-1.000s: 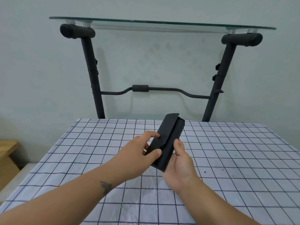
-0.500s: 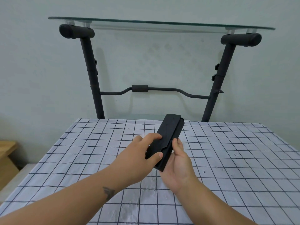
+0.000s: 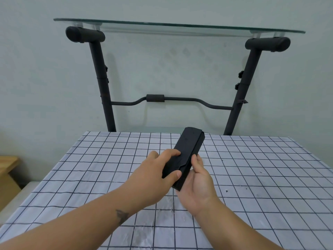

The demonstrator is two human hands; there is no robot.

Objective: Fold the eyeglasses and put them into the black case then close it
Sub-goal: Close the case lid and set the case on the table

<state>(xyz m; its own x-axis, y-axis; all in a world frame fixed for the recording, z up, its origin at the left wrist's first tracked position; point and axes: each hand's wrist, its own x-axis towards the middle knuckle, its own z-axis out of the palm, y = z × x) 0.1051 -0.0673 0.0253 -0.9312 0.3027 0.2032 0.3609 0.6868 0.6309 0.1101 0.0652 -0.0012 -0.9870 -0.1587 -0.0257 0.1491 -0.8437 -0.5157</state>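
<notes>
A long black case [image 3: 189, 147] is held above the middle of the checked table [image 3: 252, 177], its far end pointing away and slightly right. Its flap lies folded down over the body. My left hand [image 3: 155, 174] grips the near half from the left, fingers over the top and thumb pressing on the flap. My right hand [image 3: 197, 183] cradles the near end from below and the right, thumb resting along the case's right edge. No eyeglasses can be seen; the inside of the case is hidden.
The table carries a white cloth with a dark grid. Behind it stands a glass-topped stand [image 3: 180, 26] on black metal legs against a pale wall. A wooden piece [image 3: 7, 170] sits low at the far left.
The case has sunk slightly and its flap lies flatter against the body. My left thumb has pressed down onto it. Both hands stay in much the same spot.
</notes>
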